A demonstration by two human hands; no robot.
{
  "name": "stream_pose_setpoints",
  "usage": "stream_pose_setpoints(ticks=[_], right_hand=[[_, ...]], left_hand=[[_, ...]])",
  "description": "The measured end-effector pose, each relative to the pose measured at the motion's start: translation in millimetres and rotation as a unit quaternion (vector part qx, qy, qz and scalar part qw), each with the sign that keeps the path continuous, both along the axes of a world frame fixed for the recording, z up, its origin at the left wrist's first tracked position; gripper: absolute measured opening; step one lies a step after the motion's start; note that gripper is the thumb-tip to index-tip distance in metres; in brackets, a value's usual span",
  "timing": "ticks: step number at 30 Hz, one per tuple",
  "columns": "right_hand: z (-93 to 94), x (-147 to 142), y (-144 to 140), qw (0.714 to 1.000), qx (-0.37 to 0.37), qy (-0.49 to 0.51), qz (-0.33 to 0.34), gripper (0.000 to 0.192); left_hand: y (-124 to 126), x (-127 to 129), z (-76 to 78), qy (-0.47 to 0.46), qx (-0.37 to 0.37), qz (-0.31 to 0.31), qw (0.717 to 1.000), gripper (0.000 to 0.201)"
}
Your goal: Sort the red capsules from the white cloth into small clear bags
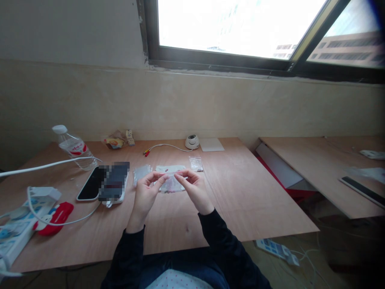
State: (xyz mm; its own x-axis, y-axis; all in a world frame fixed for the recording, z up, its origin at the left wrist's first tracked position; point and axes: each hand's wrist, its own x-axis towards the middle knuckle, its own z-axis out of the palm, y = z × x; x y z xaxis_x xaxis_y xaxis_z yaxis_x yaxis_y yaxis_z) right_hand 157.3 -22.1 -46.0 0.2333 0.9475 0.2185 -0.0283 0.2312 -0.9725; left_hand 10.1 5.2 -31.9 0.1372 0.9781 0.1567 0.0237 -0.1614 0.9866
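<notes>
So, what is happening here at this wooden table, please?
A person in dark sleeves holds a small clear plastic bag above the light wooden table, pinching it between the left hand and the right hand. More small clear bags lie flat just behind the hands. To the left rest a black smartphone, a clear plastic water bottle, a red object and a white power strip.

No legible txt; water bottle red label too blurry to read.
</notes>
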Motion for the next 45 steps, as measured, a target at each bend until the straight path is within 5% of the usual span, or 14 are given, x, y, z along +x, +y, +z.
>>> stream_pose_setpoints(ticks=[15, 31, 45], right_hand=[[2.0, -1, -1, 0.999, -0.009, -0.010, 0.029, 0.018], [2.1, -3, -2, 0.999, 0.005, -0.042, 0.004, 0.016], [4.9, -11, -4, 0.997, -0.045, 0.059, 0.013, 0.028]], left_hand=[[-2, -1, 5.2, 0.017, -0.007, -0.057, 0.998, 0.020], [-2, 2, 0.6, 0.034, -0.002, -0.046, 0.998, 0.020], [-3, 1, 0.3, -0.007, -0.036, -0.091, 0.995, 0.022]])
